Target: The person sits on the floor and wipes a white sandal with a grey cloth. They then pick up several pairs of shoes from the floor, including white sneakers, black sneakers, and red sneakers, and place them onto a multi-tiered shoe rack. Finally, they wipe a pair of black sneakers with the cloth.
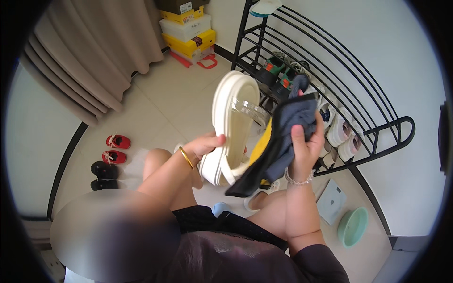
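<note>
My left hand [206,145] is closed round the side of a white, thick-soled sandal [223,121], its thumb on the edge of the sole. The sandal is held up, toe away from me, with a clear strap across its front. In my right hand [307,144] is a bunched cloth [287,139], dark grey on one face and yellow on the other, with a black border. The thumb presses into its folds. The cloth hangs close beside the sandal's right side; whether they touch I cannot tell.
A black metal shoe rack [325,29] with several pairs of shoes stands at the far right. Stacked shoe boxes [189,43] stand by the curtain [89,42]. Red shoes [116,149] and black shoes [104,172] lie on the left floor. A green basin [353,227] and a flat scale [331,202] are at right.
</note>
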Demonstrator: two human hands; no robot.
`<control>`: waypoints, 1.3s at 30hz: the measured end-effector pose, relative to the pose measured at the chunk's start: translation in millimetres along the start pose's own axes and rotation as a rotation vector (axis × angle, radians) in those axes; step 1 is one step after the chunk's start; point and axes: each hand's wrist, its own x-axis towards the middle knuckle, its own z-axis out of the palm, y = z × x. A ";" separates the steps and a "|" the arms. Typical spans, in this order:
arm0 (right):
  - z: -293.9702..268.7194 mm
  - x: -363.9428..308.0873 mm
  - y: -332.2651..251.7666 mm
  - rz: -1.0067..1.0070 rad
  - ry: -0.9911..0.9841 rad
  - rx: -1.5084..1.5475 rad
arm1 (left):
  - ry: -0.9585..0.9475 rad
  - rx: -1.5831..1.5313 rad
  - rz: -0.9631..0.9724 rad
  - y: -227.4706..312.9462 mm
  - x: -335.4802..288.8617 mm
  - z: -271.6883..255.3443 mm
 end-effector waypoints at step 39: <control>6.1 -4.8 33.2 -0.044 -0.409 -0.711 | 0.264 -0.335 0.089 -29.0 29.9 10.1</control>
